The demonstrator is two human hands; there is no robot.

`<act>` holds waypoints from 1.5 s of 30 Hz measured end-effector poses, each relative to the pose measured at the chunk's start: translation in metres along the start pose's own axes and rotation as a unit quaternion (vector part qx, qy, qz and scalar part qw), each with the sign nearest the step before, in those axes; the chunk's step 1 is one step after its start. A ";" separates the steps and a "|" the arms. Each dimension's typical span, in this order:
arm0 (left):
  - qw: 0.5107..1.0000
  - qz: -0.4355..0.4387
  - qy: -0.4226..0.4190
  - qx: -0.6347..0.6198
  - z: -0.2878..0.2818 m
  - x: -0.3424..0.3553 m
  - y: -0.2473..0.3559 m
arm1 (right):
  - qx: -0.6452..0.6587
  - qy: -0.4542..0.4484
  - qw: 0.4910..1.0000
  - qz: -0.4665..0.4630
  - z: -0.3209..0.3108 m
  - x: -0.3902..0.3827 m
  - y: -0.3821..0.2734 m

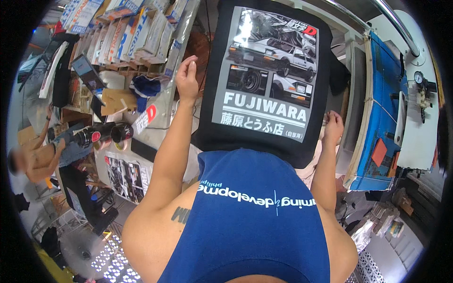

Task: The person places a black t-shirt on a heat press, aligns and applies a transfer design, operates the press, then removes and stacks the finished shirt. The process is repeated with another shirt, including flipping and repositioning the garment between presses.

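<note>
A black T-shirt (pixel 207 118) lies spread in front of me. Its big grey, white and red print sheet (pixel 219 89) shows cars, a wheel and lettering. Beside the shirt's left edge, my left hand (pixel 187 80) is raised with its fingers stretched out and nothing in them. Close to the right edge is my right hand (pixel 333 126), its fingers loosely bent and apart. I see nothing held there, though part of the palm is hidden. A blue sleeveless top covers my body below the shirt.
Blue-padded press equipment (pixel 384 108) with a pressure gauge (pixel 418 77) stands at the right. Stacked boxes (pixel 137 37) fill the far left. Printed sheets (pixel 126 178), black rolls (pixel 121 133) and a laptop (pixel 88 73) are at the left, where another person (pixel 42 158) works. A fan (pixel 85 252) is lower left.
</note>
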State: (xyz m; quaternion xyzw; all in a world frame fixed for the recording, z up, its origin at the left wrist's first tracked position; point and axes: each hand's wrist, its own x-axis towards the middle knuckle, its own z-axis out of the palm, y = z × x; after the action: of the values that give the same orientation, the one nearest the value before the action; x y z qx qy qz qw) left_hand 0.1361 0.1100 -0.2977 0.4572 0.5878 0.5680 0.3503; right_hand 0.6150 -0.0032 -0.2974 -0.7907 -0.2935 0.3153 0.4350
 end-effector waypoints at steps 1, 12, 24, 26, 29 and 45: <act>0.990 -0.123 0.022 -0.064 -0.006 -0.002 -0.011 | 0.086 -0.034 0.985 0.147 -0.004 0.005 0.014; 0.879 -0.356 -0.211 -0.237 -0.162 -0.065 -0.061 | 0.378 -0.132 0.898 0.184 -0.083 -0.036 0.067; 0.922 -0.289 -0.185 -0.182 -0.174 -0.066 -0.021 | 0.348 -0.046 0.935 0.055 -0.095 -0.050 0.079; 0.930 -0.276 -0.179 -0.165 -0.179 -0.063 -0.024 | 0.345 -0.036 0.936 0.054 -0.094 -0.050 0.073; 0.924 -0.273 -0.202 -0.174 -0.184 -0.059 -0.028 | 0.336 -0.027 0.939 0.067 -0.094 -0.051 0.069; 0.924 -0.266 -0.193 -0.198 -0.186 -0.061 -0.033 | 0.425 -0.045 0.903 0.047 -0.091 -0.058 0.065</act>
State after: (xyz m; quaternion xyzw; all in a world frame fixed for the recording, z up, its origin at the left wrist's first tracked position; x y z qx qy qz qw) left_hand -0.0213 -0.0099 -0.3169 0.3066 0.4844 0.4595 0.6784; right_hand 0.6591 -0.1214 -0.3017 -0.5286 -0.1133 0.4656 0.7007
